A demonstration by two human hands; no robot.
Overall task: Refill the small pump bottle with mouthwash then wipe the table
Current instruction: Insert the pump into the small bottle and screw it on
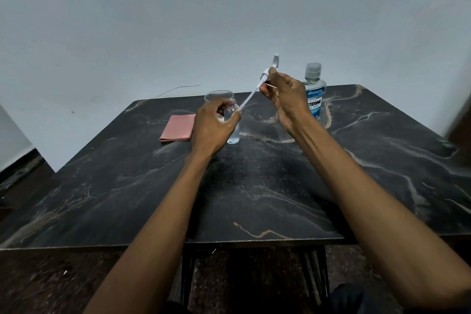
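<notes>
My left hand (212, 126) grips the small clear pump bottle (233, 125), which stands upright on the dark marble table (254, 186) with its neck uncovered. My right hand (283, 94) holds the white pump head (270, 69) up in the air, tilted, with its long dip tube (251, 95) slanting down to beside the bottle's mouth. The mouthwash bottle (314, 89), clear with a blue label and its cap on, stands behind my right hand. A folded pink cloth (178, 127) lies flat to the left of my left hand.
A clear plastic cup (216, 98) stands just behind the small bottle, partly hidden by my left hand. A pale wall rises behind the table's far edge. The near table edge runs across the lower frame, with dark floor below.
</notes>
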